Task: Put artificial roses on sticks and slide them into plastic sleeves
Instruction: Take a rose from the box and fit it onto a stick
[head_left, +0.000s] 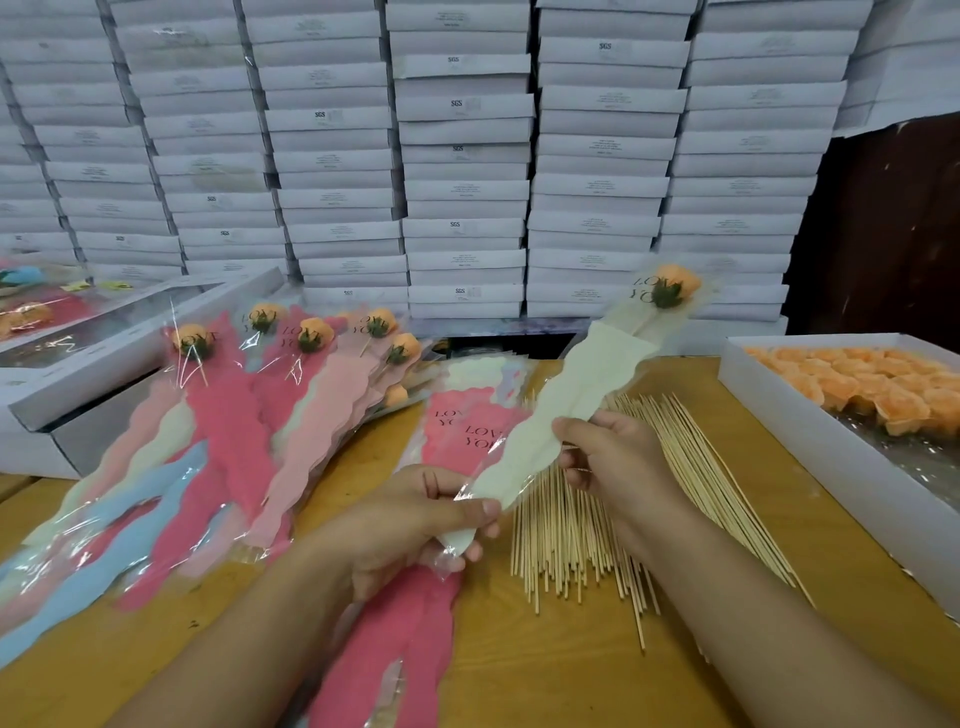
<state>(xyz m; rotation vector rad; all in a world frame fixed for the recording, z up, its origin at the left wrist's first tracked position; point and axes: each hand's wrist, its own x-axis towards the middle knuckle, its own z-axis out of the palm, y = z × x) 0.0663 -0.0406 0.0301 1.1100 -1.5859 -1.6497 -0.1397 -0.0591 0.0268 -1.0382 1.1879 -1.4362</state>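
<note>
Hands hold one cream sleeve (561, 410) up over the wooden surface (545, 670). The left hand (415, 525) has a closed grip on the sleeve's narrow lower end, thumb pressed on top and fingers curled beneath. The right hand (618, 457) has its fingers curled round the sleeve higher up, about midway. The sleeve slants up and to the right, and an orange rose (675, 286) with green base sits inside its clear top, by dark "LOVE YOU" lettering.

Beneath the hands lies a spread of sticks (597, 519), flat on the surface. Just left of them is a stack of empty sleeves (415, 623), pink on top. Farther left, a pile of filled sleeves (228, 431) in pink, blue and cream leans against a grey box (104, 374), each with an orange rose at the top. At the right edge, a white tray (810, 436) holds loose roses (872, 384) packed close. White boxes (462, 156) stand stacked in columns behind.
</note>
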